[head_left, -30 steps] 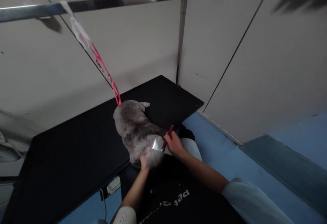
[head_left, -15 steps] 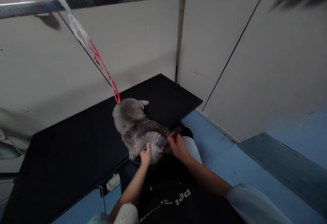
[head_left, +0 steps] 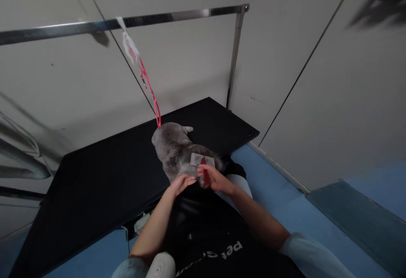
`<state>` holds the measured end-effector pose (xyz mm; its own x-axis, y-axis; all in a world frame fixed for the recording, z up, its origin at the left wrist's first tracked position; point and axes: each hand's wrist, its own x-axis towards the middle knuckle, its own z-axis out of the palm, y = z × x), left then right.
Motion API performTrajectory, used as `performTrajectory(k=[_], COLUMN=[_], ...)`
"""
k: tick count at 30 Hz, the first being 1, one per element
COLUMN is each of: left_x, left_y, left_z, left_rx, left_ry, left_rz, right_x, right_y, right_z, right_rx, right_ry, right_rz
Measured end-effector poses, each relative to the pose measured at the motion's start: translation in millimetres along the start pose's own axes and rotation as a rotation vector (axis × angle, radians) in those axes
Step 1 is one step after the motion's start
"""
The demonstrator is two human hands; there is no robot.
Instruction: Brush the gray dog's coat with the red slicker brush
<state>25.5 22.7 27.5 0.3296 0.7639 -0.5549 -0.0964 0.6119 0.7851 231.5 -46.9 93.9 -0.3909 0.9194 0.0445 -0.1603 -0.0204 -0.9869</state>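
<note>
A small grey curly dog (head_left: pixel 174 147) lies on a black grooming table (head_left: pixel 104 172), its neck tied by a red leash (head_left: pixel 151 94) to a metal overhead bar (head_left: pixel 165 17). My right hand (head_left: pixel 213 177) grips the red handle of a slicker brush (head_left: pixel 202 160), whose pad rests on the dog's rump. Against the dog's hindquarters at the table's near edge lies my left hand (head_left: pixel 180 182), fingers spread on the fur.
A metal upright post (head_left: pixel 234 56) stands at the table's far right corner. Pale wall panels rise behind. Blue floor (head_left: pixel 285 202) lies to the right, with a darker blue mat (head_left: pixel 361 218). A cable and socket (head_left: pixel 139 224) hang under the table's edge.
The brush has turned from its edge to lie flat on the dog's rump, handle toward me. My left hand has shifted slightly right onto the hindquarters. The camera tilted, lowering the bar in view.
</note>
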Motion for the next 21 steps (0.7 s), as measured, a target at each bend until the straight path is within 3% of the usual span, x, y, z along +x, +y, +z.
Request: performTrajectory(k=[3,7,9,13,14,16,18,21], left_x=[0.7,4.8,7.4,10.6,10.9,11.0,10.6,10.0], left_y=[12.0,14.1,11.0,2.5,0.2,-3.4,-5.4,-5.6], left_z=[-4.1,-7.7,-6.8,-1.9,-0.5,2.2,4.5,7.2], left_rx=[-0.196,-0.154,-0.132,-0.143,-0.145,-0.159,-0.189,-0.234], left_ry=[-0.164,-0.034,0.013,-0.030,-0.035,-0.034,-0.051,-0.113], left_rz=[-0.003,0.045,0.066,-0.014,-0.024,-0.029,-0.042,-0.116], right_x=[-13.8,-40.9,-40.5,-36.0,-40.4,-52.7,-59.5,-51.3], right_y=[36.5,66.8,63.4,56.7,58.9,64.9,67.7,62.8], right_z=[35.3,60.3,60.6,53.0,52.3,52.6,52.3,46.8], right_rx=[-0.087,-0.102,-0.036,-0.055,-0.055,-0.031,-0.017,-0.060], right_ry=[-0.066,-0.221,-0.245,0.080,0.064,-0.109,-0.217,0.003], right_rz=[0.253,0.589,0.564,0.443,0.497,0.654,0.704,0.511])
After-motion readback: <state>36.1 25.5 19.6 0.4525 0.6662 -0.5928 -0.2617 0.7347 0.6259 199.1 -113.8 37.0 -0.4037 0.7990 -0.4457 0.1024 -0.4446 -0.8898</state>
